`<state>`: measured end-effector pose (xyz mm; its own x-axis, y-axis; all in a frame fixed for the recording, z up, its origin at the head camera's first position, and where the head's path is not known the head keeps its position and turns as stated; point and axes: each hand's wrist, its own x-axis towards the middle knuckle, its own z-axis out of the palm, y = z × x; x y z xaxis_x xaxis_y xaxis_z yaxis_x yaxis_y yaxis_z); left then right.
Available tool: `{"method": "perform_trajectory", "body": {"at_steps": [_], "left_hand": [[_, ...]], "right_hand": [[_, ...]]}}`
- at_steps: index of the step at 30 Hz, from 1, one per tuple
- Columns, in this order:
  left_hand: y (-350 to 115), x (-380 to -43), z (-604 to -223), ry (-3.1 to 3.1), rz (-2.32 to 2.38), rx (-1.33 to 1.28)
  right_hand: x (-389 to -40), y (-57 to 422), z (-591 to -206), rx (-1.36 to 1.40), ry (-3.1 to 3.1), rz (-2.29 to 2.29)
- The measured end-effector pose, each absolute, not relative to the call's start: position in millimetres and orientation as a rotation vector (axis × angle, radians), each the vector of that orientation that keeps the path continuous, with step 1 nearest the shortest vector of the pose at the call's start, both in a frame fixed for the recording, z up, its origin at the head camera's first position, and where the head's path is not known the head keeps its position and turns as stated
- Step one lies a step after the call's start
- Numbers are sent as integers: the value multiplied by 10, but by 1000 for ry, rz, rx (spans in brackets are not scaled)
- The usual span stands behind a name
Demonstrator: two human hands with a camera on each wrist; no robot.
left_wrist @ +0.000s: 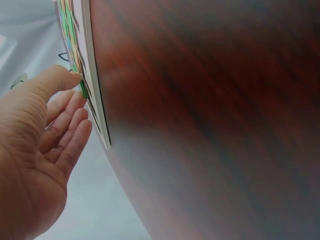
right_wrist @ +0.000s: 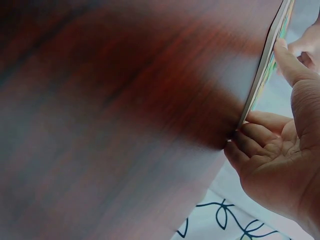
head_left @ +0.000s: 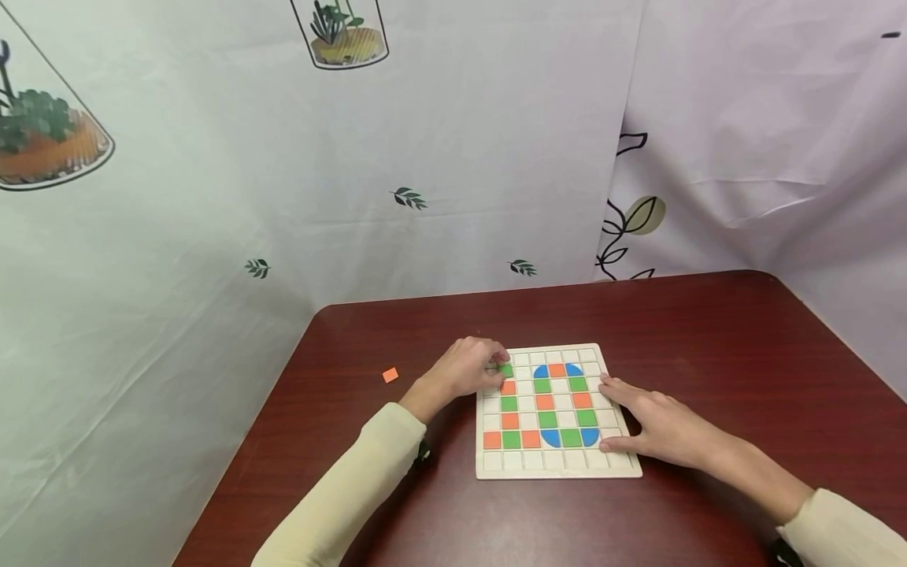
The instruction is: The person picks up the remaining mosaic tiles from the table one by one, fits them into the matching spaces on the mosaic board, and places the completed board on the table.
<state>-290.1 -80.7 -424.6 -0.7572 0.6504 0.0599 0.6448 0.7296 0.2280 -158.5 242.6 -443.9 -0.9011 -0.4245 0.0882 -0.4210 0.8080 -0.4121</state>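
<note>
A white grid board (head_left: 560,466) lies on the dark red table (head_left: 708,346), with orange, green and blue tiles set in its cells. My left hand (head_left: 496,364) is at the board's far left corner, thumb and fingers pinching a green tile (head_left: 505,369) over a cell there. In the left wrist view the thumb (left_wrist: 60,77) meets the green tile (left_wrist: 81,89) at the board's edge (left_wrist: 95,85). My right hand (head_left: 638,417) rests flat along the board's right side. Its thumb (right_wrist: 290,60) lies on top, and its fingers (right_wrist: 250,137) lie against the board's rim (right_wrist: 262,70).
One loose orange tile (head_left: 390,375) lies on the table to the left of the board. White printed curtains (head_left: 425,157) hang close behind and to both sides. The table's rounded edges show at far left and far right.
</note>
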Motion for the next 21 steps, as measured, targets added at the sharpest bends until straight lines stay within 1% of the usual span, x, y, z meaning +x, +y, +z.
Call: {"method": "perform_trajectory", "body": {"at_steps": [21], "left_hand": [[-837,-2890,-4247,2883,328,1179]], "right_hand": [[-1578,2418,-4434,-674,2982,-670]]}}
